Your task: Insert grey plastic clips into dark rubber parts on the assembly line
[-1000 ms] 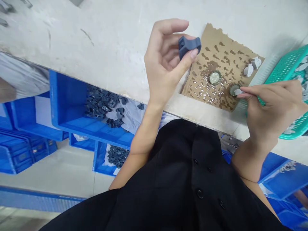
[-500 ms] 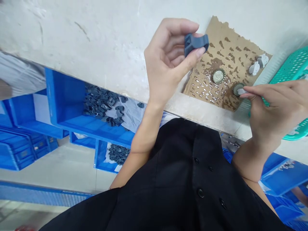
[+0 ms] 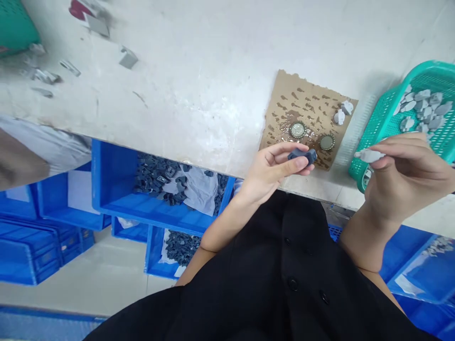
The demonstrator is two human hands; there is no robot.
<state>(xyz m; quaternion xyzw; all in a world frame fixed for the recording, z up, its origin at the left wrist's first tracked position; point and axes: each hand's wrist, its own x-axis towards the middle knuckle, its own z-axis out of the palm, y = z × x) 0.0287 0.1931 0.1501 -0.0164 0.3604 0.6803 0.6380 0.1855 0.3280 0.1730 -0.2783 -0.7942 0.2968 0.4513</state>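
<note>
My left hand (image 3: 273, 166) is closed on a dark grey plastic part (image 3: 302, 156), pinched between thumb and fingers above the cardboard's near edge. My right hand (image 3: 405, 175) pinches a small light grey piece (image 3: 369, 155) by one end, beside the green basket. On the wet, spotted cardboard (image 3: 284, 97) sit two bottle caps: one cap (image 3: 297, 130) holds shiny liquid, and the other cap (image 3: 326, 141) lies to its right. Two small light grey pieces (image 3: 339, 116) rest near the cardboard's right edge.
A green basket (image 3: 377, 121) on the right holds several light grey pieces. Below the table edge, a blue bin (image 3: 121, 201) contains dark grey parts. Metal pieces (image 3: 128, 58) lie at the table's far left, near another green container (image 3: 16, 28). More blue bins stand below.
My left hand has come down and nearer my body with the dark part. My right hand has lifted the light grey piece away from the right cap. The view has shifted.
</note>
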